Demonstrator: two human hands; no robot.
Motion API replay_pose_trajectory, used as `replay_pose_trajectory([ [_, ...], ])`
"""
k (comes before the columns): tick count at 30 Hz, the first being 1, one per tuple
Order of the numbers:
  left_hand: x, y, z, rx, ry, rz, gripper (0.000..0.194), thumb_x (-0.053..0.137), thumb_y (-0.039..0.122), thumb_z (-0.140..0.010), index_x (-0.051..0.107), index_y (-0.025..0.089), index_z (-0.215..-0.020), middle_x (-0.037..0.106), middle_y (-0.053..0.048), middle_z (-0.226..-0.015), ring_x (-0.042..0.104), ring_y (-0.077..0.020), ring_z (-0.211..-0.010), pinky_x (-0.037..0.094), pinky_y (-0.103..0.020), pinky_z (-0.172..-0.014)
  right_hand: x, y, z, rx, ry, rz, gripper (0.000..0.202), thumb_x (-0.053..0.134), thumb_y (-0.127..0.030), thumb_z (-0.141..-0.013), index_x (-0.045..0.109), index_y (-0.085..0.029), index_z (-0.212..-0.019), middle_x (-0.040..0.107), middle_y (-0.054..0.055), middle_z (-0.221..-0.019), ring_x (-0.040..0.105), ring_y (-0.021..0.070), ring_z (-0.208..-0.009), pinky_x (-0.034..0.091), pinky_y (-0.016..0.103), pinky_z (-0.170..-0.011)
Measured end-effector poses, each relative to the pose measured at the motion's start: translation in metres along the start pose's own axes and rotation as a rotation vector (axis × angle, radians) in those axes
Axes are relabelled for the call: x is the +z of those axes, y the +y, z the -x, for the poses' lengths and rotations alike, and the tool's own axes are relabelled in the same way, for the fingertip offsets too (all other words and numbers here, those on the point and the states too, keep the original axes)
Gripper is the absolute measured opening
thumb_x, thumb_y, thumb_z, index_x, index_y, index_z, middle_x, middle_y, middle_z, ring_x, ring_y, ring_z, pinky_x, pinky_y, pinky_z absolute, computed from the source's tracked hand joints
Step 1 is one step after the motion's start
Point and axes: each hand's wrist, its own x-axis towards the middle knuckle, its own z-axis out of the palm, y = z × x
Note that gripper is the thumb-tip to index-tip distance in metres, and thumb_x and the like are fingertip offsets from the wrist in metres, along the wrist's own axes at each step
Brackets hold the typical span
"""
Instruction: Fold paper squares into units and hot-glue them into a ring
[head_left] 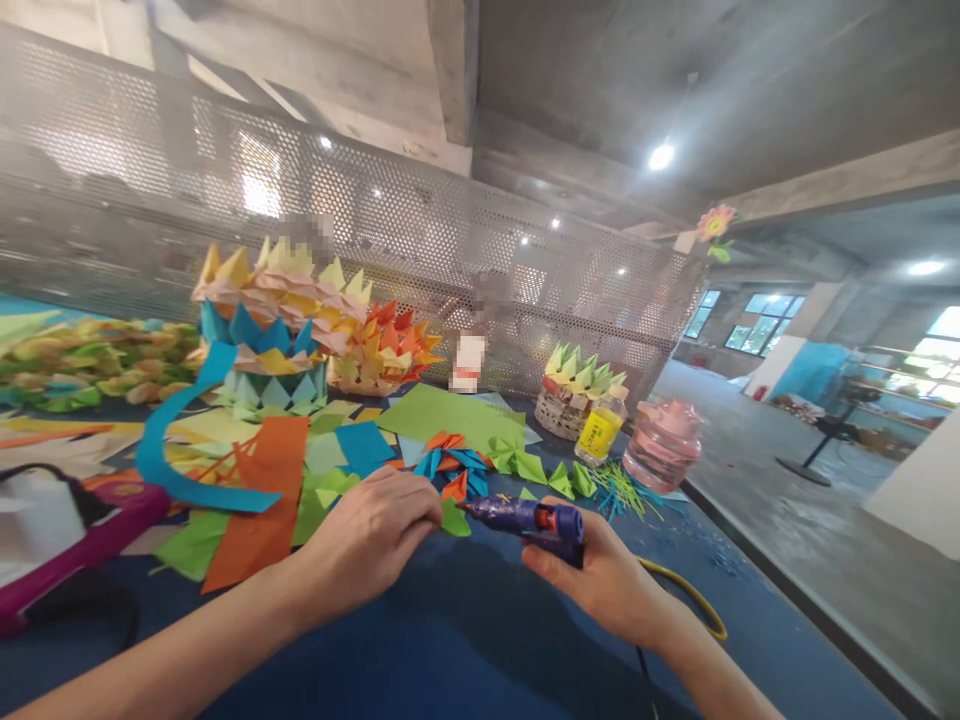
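My right hand [592,575] is wrapped round a dark purple glue gun [525,520], its nozzle pointing left. At the nozzle tip is a green folded paper piece [454,518], pinched by the closed fingers of my left hand [390,525]. Just behind them lies a cluster of blue and orange folded paper [452,462]. Green folded paper pieces [517,460] lie to its right on the dark blue table [465,640]. Whether glue shows on the held piece is too small to tell.
Folded-paper baskets [274,375] stand at the back left, beside heaped paper pieces [105,360]. Paper sheets [259,490] and a blue strip [161,450] lie left. A yellow-labelled bottle [600,432] and pink jug [664,445] stand right, near the table edge. A magenta object [82,550] is left.
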Motion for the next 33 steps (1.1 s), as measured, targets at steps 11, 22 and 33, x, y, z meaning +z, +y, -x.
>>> replay_pose_trajectory([
  [11, 0.001, 0.000, 0.002, 0.077, -0.015, -0.078, 0.017, 0.042, 0.017, -0.099, 0.056, 0.020, -0.090, 0.066, -0.001, -0.089, 0.062, -0.0175, -0.086, 0.037, -0.033, -0.081, 0.001, 0.000, 0.007, 0.064, -0.089, 0.013, 0.023, 0.062, -0.043, -0.087, 0.061, -0.020, -0.084, 0.060, -0.002, -0.079, 0.053, 0.0153, -0.072, 0.045, 0.025, -0.067],
  [22, -0.001, 0.007, 0.001, 0.194, 0.013, -0.107, 0.020, 0.041, 0.014, -0.100, 0.059, 0.018, -0.093, 0.068, -0.002, -0.091, 0.063, -0.0167, -0.086, 0.038, -0.034, -0.080, 0.001, -0.008, 0.005, 0.088, -0.129, -0.043, 0.017, 0.064, -0.036, -0.087, 0.061, -0.019, -0.083, 0.059, -0.003, -0.079, 0.051, 0.0138, -0.072, 0.044, 0.024, -0.066],
  [33, -0.002, 0.006, 0.000, 0.219, 0.031, -0.128, 0.021, 0.041, 0.012, -0.100, 0.061, 0.017, -0.094, 0.069, -0.003, -0.093, 0.063, -0.0169, -0.087, 0.039, -0.034, -0.080, 0.001, -0.009, 0.006, 0.097, -0.148, -0.034, 0.019, 0.062, -0.037, -0.089, 0.058, -0.019, -0.082, 0.058, -0.002, -0.079, 0.050, 0.0142, -0.072, 0.043, 0.024, -0.066],
])
